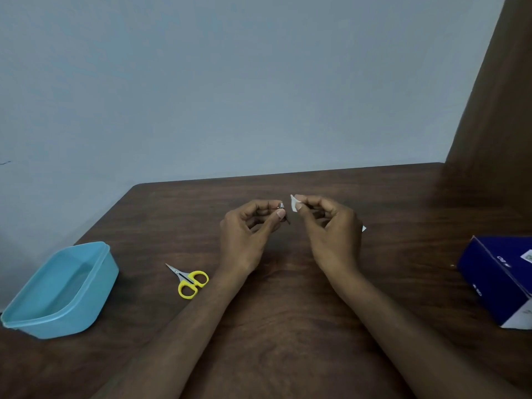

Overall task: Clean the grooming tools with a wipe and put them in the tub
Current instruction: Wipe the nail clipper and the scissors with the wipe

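Item: small metal grooming tool held for wiping, above the dark brown wooden table (pixel 288 312).

The left hand (pixel 247 234) pinches the small silvery metal tool (pixel 281 207) between curled fingers and thumb; its exact type cannot be told. The right hand (pixel 328 226) pinches a small white wipe (pixel 294 203) at the fingertips, just beside the tool, not clearly touching. Yellow-handled small scissors (pixel 188 280) lie on the table, between the left forearm and the light blue plastic tub (pixel 62 292), which appears to hold nothing. A dark blue cardboard box (pixel 501 280) sits at the right edge. Risks, as judged: a thin pinch on a small tool could slip under rubbing pressure and drop it; the wipe's small exposed corner may miss surfaces; a sharp edge could nick a fingertip; the scissors appear not yet handled.
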Action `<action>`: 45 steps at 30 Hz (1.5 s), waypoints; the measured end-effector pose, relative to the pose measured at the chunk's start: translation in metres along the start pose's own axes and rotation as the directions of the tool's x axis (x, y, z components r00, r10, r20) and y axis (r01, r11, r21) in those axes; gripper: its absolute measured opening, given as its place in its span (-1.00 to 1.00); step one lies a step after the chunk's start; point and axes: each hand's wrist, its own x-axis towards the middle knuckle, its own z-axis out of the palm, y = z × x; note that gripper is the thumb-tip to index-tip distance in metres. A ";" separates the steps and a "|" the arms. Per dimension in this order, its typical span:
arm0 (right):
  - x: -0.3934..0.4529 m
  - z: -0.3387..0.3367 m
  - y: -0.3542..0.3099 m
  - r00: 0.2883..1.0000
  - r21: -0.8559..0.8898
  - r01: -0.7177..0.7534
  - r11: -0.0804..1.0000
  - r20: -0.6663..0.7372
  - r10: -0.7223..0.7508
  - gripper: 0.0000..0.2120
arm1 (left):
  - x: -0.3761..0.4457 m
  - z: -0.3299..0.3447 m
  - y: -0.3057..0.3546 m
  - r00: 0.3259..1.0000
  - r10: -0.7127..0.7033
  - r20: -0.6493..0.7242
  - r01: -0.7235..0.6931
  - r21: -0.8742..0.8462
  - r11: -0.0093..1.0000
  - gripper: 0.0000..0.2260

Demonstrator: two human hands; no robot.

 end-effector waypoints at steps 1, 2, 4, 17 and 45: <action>-0.001 0.000 -0.001 0.999 -0.006 0.021 1.000 0.035 -0.020 -0.90 | 0.000 0.000 0.000 1.000 0.004 0.006 -0.005 0.007 1.000 -0.88; -0.003 0.001 -0.002 0.996 -0.023 0.051 0.998 0.080 -0.049 -0.90 | -0.001 -0.001 0.000 1.000 0.004 0.004 -0.004 0.004 1.000 -0.88; -0.007 0.004 -0.002 0.980 -0.095 0.145 0.985 0.149 -0.130 -0.94 | 0.001 -0.003 -0.001 1.000 -0.006 -0.012 0.006 -0.030 1.000 -0.88; -0.006 0.004 -0.003 0.971 -0.142 0.226 0.964 0.114 -0.211 -0.86 | 0.001 -0.003 -0.001 1.000 -0.012 0.007 0.012 -0.007 1.000 -0.89; -0.010 0.006 -0.008 0.970 -0.157 0.221 0.963 0.139 -0.200 -0.94 | 0.005 -0.005 -0.006 0.995 -0.098 -0.033 0.099 0.015 0.995 -0.90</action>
